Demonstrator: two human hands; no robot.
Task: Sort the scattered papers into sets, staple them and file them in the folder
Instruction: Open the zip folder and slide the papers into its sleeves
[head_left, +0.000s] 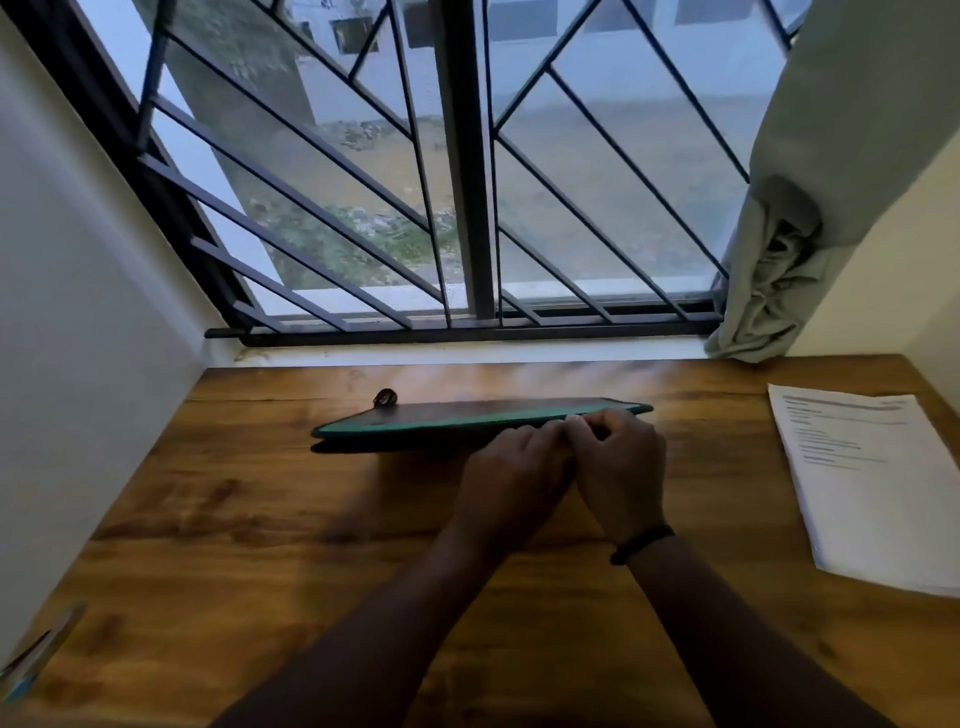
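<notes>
While both hands grip, folder (467, 420) closed

Dim daylight from the window, soft focus, wide-angle bend

The barred window (457, 171) is the one light source, cool and overcast; below it a pale glare streaks the wooden desk (234, 519), and nearer the camera the wood darkens. The forearms are nearly silhouetted. Bars and walls bow toward the edges, and everything looks slightly smeared, most at the lower-left corner.

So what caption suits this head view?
Both hands grip the green folder's near edge; papers lie to the right.
</notes>
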